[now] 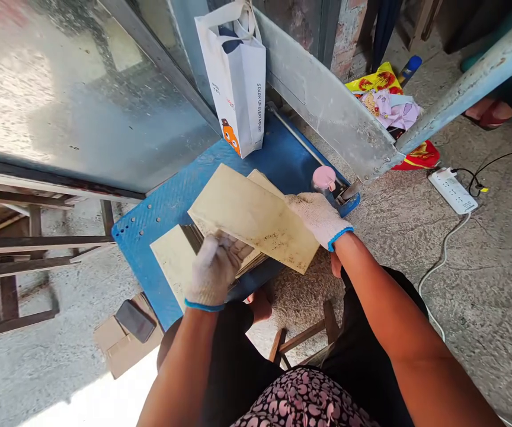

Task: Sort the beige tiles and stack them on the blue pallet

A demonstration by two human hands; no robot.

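Both my hands wear white knit gloves with blue cuffs. My right hand (319,218) is closed on the right edge of a pale, stained rectangular sheet (251,216), holding it tilted above a stack of similar sheets (220,249). My left hand (215,267) is curled on the near edge of that stack, fingers pressed on the sheets. One more sheet (171,261) lies flat to the left on the blue board (158,207).
A white paper bag (237,77) stands at the board's far end, a pink-capped container (324,178) at its right edge beside a metal beam (327,101). A power strip (452,190) lies on the concrete floor at right. A phone (135,320) rests on cardboard at left.
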